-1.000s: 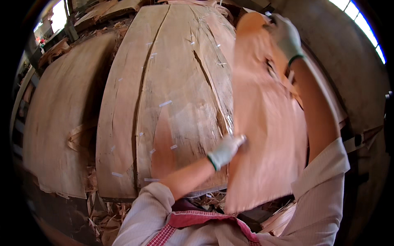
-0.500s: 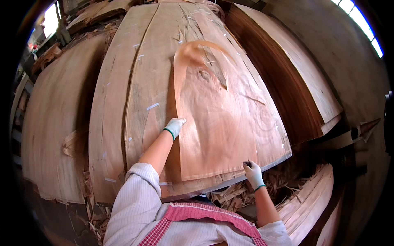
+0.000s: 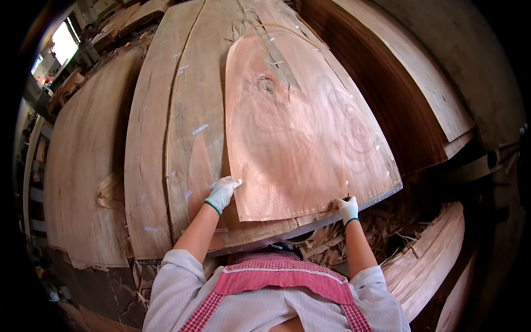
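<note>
A reddish wood veneer sheet (image 3: 287, 160) with a knot and swirling grain lies over a larger layer of paler veneer (image 3: 149, 166) dotted with short white tape strips. At the sheet's left edge, my left hand (image 3: 222, 193) pinches it, in a white glove with a green cuff. My right hand (image 3: 347, 209), gloved the same way, is closed at the sheet's near edge, by its right corner. A small dark tool (image 3: 347, 197) pokes up from those fingers; its kind is mostly hidden.
Another veneer stack (image 3: 83, 166) stands on the left. A tall dark-edged stack (image 3: 376, 94) rises on the right. Wood scraps (image 3: 326, 246) lie below the near edge, beside a curved bundle of veneer (image 3: 431, 249) at the lower right.
The raised, curled far part of the reddish sheet now lies flatter. My left hand moved down and slightly left along with its edge; my right hand stays near the sheet's near edge.
</note>
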A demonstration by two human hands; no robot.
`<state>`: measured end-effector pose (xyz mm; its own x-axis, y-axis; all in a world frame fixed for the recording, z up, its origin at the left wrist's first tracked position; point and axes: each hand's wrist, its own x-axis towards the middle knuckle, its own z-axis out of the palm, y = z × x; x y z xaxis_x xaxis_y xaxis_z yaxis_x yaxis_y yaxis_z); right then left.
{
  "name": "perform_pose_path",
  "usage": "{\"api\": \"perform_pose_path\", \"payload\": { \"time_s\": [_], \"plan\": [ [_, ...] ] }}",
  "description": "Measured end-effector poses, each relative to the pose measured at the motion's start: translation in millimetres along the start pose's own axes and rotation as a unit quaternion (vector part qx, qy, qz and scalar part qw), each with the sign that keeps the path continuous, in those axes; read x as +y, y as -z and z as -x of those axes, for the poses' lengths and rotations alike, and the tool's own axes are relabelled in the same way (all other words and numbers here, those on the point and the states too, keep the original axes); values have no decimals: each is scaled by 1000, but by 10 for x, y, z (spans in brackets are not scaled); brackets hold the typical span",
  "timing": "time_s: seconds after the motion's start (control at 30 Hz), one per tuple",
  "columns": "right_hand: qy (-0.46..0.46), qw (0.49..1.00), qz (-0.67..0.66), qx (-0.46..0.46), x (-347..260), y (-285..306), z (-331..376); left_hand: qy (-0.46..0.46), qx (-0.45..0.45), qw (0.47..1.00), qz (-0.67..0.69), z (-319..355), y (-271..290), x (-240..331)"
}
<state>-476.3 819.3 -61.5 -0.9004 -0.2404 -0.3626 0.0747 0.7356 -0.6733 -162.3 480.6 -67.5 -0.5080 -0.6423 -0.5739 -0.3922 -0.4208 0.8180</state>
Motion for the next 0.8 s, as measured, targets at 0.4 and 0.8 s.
{"api": "perform_pose_path", "payload": {
  "time_s": [0.4, 0.8],
  "plan": [
    [-208, 863, -444, -119, -114, 173, 571, -26, -97, 954, 283, 583, -314, 842],
    [114, 924, -352, 99, -375, 390, 617, -115, -11, 990, 87, 592, -614, -257]
  ]
}}
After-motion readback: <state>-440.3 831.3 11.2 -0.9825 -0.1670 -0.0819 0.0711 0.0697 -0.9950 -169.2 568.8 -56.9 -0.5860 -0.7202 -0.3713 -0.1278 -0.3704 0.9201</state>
